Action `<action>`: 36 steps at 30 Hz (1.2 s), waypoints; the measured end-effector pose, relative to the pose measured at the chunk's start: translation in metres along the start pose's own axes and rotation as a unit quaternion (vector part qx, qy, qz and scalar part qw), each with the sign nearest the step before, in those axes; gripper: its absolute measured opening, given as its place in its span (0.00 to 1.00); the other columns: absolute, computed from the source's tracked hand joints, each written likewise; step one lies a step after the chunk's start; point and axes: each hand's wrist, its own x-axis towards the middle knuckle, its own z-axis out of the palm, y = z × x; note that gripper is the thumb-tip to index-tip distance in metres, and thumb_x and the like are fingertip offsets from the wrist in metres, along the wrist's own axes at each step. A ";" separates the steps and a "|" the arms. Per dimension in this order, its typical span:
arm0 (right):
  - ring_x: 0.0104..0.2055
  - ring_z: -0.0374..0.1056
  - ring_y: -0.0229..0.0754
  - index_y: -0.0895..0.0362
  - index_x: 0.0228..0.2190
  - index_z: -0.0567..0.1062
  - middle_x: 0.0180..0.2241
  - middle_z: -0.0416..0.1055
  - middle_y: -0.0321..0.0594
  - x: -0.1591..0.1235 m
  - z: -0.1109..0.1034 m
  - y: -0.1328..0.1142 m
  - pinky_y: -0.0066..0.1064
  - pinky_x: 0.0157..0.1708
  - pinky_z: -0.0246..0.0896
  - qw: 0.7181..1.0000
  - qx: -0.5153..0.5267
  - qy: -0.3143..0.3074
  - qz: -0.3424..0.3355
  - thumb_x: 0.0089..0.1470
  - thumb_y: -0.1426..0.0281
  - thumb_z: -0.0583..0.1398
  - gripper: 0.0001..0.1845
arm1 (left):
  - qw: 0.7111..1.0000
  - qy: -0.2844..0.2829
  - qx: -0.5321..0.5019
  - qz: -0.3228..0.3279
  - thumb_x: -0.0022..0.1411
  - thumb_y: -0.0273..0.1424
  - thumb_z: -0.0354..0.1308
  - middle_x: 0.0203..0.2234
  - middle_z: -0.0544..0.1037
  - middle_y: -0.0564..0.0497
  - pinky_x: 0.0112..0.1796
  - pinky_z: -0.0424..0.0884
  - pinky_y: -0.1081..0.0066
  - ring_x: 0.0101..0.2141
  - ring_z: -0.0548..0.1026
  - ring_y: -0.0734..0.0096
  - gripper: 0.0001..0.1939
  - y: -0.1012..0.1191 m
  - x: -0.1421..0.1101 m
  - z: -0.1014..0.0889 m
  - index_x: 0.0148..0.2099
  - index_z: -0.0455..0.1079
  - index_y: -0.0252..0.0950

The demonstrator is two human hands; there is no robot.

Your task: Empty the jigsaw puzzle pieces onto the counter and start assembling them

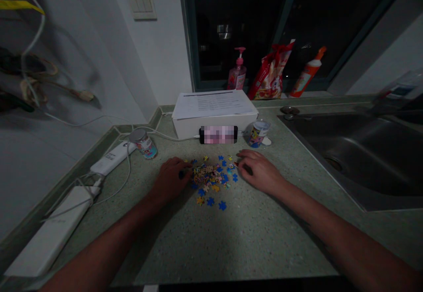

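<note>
My left hand (170,179) and right hand (259,173) flank a loose pile of jigsaw pieces (208,178) on a speckled green countertop (251,243). Fingers curl narrow; in this dim view I cannot tell whether either holds a piece. Light, thin, stiff card, probably best pinched by the edges.

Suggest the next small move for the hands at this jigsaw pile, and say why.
Probably the right hand should slide the loose blue jigsaw piece farther from the mixed pile of colourful jigsaw pieces: it already lies apart on the speckled green countertop, while the left hand sits at the pile's other side.
</note>
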 end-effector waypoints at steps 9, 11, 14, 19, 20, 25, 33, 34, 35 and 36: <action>0.55 0.77 0.55 0.53 0.37 0.81 0.51 0.80 0.50 -0.002 -0.002 0.002 0.52 0.57 0.74 0.999 0.031 -0.020 0.021 0.59 0.75 0.62 0.07 | 1.000 0.008 0.004 0.007 0.69 0.33 0.62 0.42 0.83 0.45 0.52 0.75 0.50 0.46 0.79 0.53 0.10 -0.002 0.000 0.002 0.48 0.83 0.42; 0.55 0.77 0.55 0.53 0.41 0.81 0.51 0.80 0.49 -0.002 -0.001 0.004 0.53 0.58 0.73 0.999 0.037 -0.012 0.027 0.60 0.74 0.61 0.10 | 1.000 0.008 0.003 0.007 0.69 0.32 0.62 0.43 0.83 0.45 0.52 0.75 0.51 0.46 0.80 0.53 0.10 -0.003 0.000 0.002 0.48 0.83 0.41; 0.55 0.77 0.55 0.54 0.44 0.81 0.51 0.80 0.49 -0.002 0.000 0.007 0.53 0.58 0.73 0.998 0.044 0.004 0.042 0.62 0.74 0.60 0.11 | 1.000 0.004 0.003 0.004 0.70 0.31 0.62 0.42 0.83 0.44 0.52 0.75 0.52 0.46 0.79 0.53 0.10 -0.003 0.001 0.000 0.50 0.83 0.41; 0.54 0.77 0.56 0.54 0.44 0.80 0.49 0.81 0.49 -0.001 0.000 0.008 0.54 0.58 0.72 0.996 0.049 0.012 0.071 0.64 0.72 0.59 0.10 | 1.000 -0.021 0.013 -0.001 0.69 0.28 0.63 0.42 0.82 0.44 0.52 0.74 0.53 0.46 0.78 0.53 0.10 0.000 0.001 -0.003 0.48 0.85 0.39; 0.54 0.77 0.56 0.54 0.44 0.80 0.49 0.81 0.50 -0.001 0.000 0.008 0.54 0.58 0.71 0.996 0.051 0.013 0.072 0.65 0.72 0.59 0.10 | 0.999 -0.029 0.014 0.002 0.70 0.29 0.63 0.42 0.82 0.44 0.52 0.73 0.52 0.46 0.78 0.53 0.09 0.001 0.001 -0.003 0.48 0.85 0.40; 0.54 0.77 0.56 0.53 0.43 0.81 0.48 0.81 0.49 -0.001 0.002 0.007 0.53 0.57 0.72 0.996 0.058 0.023 0.070 0.64 0.72 0.59 0.10 | 0.999 -0.041 0.019 0.010 0.72 0.30 0.61 0.45 0.82 0.44 0.54 0.72 0.53 0.48 0.78 0.54 0.13 0.001 -0.001 -0.002 0.54 0.83 0.40; 0.52 0.77 0.54 0.53 0.42 0.80 0.48 0.81 0.49 -0.001 0.004 0.007 0.50 0.55 0.73 0.996 0.056 0.027 0.058 0.65 0.72 0.59 0.09 | 0.997 -0.050 0.056 0.017 0.73 0.30 0.59 0.45 0.82 0.44 0.53 0.73 0.52 0.48 0.78 0.53 0.13 0.000 0.000 -0.003 0.54 0.82 0.41; 0.52 0.77 0.54 0.53 0.42 0.80 0.48 0.81 0.49 -0.001 0.003 0.007 0.50 0.55 0.73 0.997 0.054 0.027 0.057 0.65 0.71 0.59 0.09 | 0.997 -0.053 0.058 0.018 0.73 0.30 0.59 0.45 0.83 0.44 0.53 0.73 0.52 0.48 0.78 0.53 0.13 0.000 0.000 -0.004 0.54 0.83 0.41; 0.52 0.77 0.55 0.53 0.42 0.80 0.48 0.81 0.49 -0.001 0.003 0.006 0.50 0.55 0.72 0.997 0.053 0.027 0.057 0.66 0.71 0.59 0.09 | 0.996 -0.056 0.060 0.019 0.73 0.30 0.59 0.45 0.82 0.43 0.52 0.73 0.52 0.48 0.78 0.52 0.13 0.000 0.000 -0.004 0.54 0.83 0.41; 0.52 0.77 0.55 0.53 0.42 0.80 0.48 0.81 0.49 -0.001 0.003 0.006 0.51 0.56 0.72 0.997 0.051 0.028 0.056 0.66 0.71 0.59 0.09 | 0.996 -0.059 0.062 0.023 0.73 0.31 0.60 0.45 0.82 0.43 0.52 0.72 0.52 0.48 0.78 0.52 0.13 0.000 0.000 -0.005 0.54 0.83 0.41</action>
